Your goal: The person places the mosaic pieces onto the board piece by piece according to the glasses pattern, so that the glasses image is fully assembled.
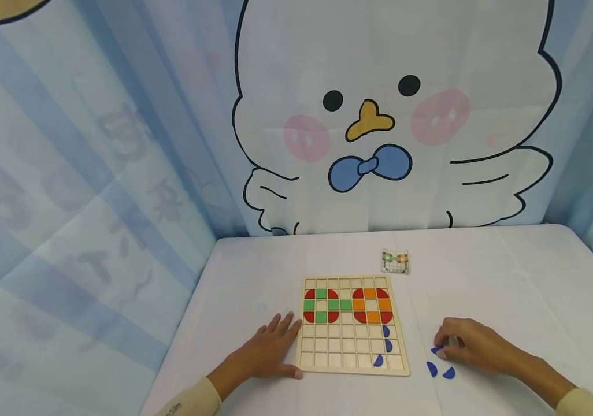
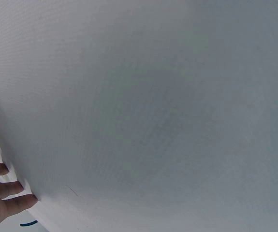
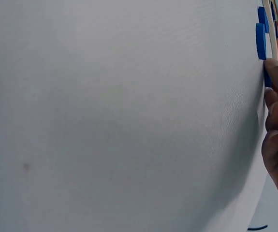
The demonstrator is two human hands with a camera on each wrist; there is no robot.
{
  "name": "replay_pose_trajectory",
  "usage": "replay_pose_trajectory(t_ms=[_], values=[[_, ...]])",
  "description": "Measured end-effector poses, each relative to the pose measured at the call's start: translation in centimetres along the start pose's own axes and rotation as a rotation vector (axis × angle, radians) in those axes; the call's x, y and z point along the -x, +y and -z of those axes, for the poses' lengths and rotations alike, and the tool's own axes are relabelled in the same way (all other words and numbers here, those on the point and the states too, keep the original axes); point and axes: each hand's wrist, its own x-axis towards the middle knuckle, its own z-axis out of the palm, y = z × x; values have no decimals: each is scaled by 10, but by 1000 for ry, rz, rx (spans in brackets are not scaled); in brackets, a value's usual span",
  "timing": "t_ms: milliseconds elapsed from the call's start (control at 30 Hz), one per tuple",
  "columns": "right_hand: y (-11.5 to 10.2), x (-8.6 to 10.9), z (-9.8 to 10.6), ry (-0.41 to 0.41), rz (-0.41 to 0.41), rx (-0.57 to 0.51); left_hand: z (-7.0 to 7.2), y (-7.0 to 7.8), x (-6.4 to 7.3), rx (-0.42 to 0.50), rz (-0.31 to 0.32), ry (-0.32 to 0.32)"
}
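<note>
The wooden grid board (image 1: 322, 363) lies on the table with red, green and orange pieces in its upper rows. Three blue pieces with one rounded side sit in its right-hand cells, one of them a blue piece (image 1: 378, 360) near the bottom. My left hand (image 1: 270, 349) rests spread beside the board, fingertips and thumb at its left edge. To the right of the board, my right hand (image 1: 475, 344) pinches a blue piece (image 3: 267, 76) between thumb and fingers, low at the tabletop. Two more blue pieces lie just in front of it, one being a loose blue piece (image 1: 449, 373).
A small pattern card (image 1: 395, 262) lies behind the board's upper right corner. The white table (image 1: 525, 271) ends at a printed curtain (image 1: 395, 46) with a cartoon bird, and more blue and white cloth hangs at both sides.
</note>
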Motion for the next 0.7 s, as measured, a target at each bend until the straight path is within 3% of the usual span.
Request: replay_pose_trajectory(t_ms=[333,500,700], values=[[-9,-9,-3,53,-111,44,-1,-1,0,-10,-5,7],[-12,-9,-1,79,-93,68,-2,-2,0,-15,-11,10],[-11,-8,-3,42,-86,17,-4,-2,-1,-20,-10,12]])
